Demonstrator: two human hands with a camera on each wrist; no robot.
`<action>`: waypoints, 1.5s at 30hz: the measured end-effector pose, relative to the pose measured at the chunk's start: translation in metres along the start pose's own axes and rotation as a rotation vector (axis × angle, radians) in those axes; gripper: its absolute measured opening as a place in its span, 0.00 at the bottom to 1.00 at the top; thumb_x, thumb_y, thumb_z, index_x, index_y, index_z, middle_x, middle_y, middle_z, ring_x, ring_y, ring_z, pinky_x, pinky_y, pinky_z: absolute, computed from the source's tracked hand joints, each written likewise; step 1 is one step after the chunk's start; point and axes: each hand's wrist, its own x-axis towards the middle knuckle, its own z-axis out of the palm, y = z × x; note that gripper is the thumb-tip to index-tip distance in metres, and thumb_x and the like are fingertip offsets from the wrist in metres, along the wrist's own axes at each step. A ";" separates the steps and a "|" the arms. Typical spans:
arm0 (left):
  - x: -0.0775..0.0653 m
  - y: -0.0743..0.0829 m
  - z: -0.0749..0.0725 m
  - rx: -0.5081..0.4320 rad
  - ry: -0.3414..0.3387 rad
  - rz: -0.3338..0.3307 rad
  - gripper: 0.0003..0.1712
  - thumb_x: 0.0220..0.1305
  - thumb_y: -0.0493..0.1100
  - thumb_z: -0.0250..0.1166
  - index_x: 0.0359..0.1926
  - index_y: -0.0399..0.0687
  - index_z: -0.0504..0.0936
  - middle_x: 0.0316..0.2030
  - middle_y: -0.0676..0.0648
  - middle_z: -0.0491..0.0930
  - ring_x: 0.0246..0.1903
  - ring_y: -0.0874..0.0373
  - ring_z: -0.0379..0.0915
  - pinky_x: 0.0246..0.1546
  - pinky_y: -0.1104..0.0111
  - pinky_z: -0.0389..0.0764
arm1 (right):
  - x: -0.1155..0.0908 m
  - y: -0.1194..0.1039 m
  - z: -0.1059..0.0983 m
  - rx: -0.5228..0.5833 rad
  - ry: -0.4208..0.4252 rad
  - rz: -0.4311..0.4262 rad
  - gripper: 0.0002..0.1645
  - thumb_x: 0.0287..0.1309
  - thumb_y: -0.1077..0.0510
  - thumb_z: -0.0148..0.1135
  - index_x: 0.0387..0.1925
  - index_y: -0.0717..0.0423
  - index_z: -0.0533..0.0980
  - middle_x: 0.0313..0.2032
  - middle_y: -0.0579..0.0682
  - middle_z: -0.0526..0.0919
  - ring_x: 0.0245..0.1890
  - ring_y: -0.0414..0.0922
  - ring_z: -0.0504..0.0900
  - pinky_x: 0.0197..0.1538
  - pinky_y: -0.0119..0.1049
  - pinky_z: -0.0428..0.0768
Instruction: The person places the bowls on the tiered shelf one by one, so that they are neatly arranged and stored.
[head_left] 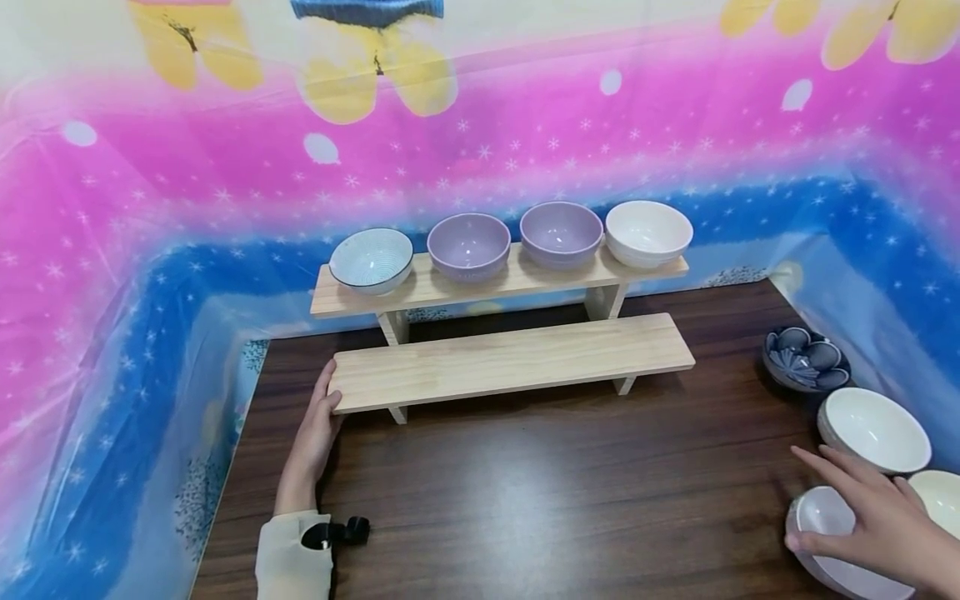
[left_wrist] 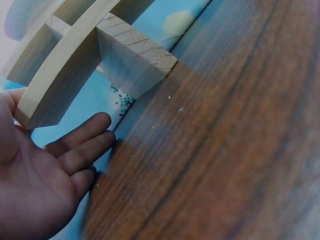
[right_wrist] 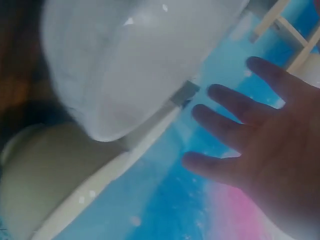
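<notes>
While the left hand (head_left: 315,432) pinches, the right hand (head_left: 876,518) splays

Thumb and finger clasp the grained wooden shelf (head_left: 510,358) at lower left; right of it, straight fingers hover over a glossy, round lavender bowl (head_left: 821,513).

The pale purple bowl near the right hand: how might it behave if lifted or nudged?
The pale purple bowl has glossy highlights, so it may be a bit slippery. Its smooth, ceramic-looking wall suggests it would stay stiff, yet could chip if dropped. Its flared sides hint that a push high on the rim might tip it.
</notes>
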 end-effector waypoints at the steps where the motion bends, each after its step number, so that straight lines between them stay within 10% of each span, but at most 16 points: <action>1: 0.000 0.000 0.000 0.000 -0.002 0.000 0.37 0.87 0.49 0.37 0.87 0.61 0.34 0.84 0.47 0.27 0.82 0.43 0.31 0.78 0.46 0.42 | -0.002 0.000 0.003 0.008 -0.007 0.010 0.70 0.47 0.26 0.77 0.76 0.66 0.62 0.67 0.83 0.62 0.62 0.82 0.64 0.49 0.87 0.57; 19: 0.002 0.001 0.000 0.005 0.031 -0.026 0.37 0.86 0.49 0.37 0.87 0.65 0.33 0.84 0.46 0.27 0.82 0.42 0.31 0.79 0.46 0.41 | -0.015 0.011 0.020 0.081 -0.196 0.039 0.84 0.22 0.34 0.90 0.80 0.56 0.55 0.68 0.82 0.55 0.63 0.85 0.55 0.51 0.87 0.46; 29: -0.001 0.001 0.002 0.008 0.029 -0.029 0.37 0.86 0.48 0.36 0.87 0.63 0.34 0.84 0.45 0.27 0.82 0.42 0.31 0.79 0.46 0.41 | -0.009 0.016 0.024 0.010 -0.267 0.093 0.82 0.15 0.42 0.94 0.76 0.56 0.61 0.60 0.78 0.66 0.54 0.76 0.68 0.53 0.87 0.56; 45: 0.001 0.000 0.002 -0.005 0.028 -0.020 0.37 0.86 0.48 0.36 0.87 0.62 0.34 0.84 0.45 0.27 0.82 0.43 0.31 0.79 0.46 0.41 | -0.006 0.004 0.019 -0.040 -0.116 -0.019 0.75 0.22 0.36 0.87 0.76 0.55 0.65 0.59 0.69 0.73 0.50 0.67 0.74 0.42 0.72 0.71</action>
